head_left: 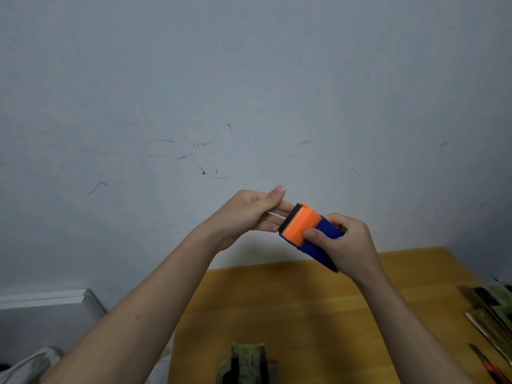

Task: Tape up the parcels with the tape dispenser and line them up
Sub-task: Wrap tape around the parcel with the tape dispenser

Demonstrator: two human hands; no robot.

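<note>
Tape dispenser [307, 231]: orange head, blue body, black serrated edge. Bench [304, 306]: yellow-brown wood grain. Parcel [246, 364]: mottled green, black stripe. Wall [249, 79]: grey-blue, dark scuffs.

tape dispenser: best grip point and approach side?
Grip the tape dispenser by its blue body, coming from the rear, as the right hand does now, thumb on the orange hood. The black serrated blade at the front points toward the left hand, so that end should stay free for the tape.
</note>
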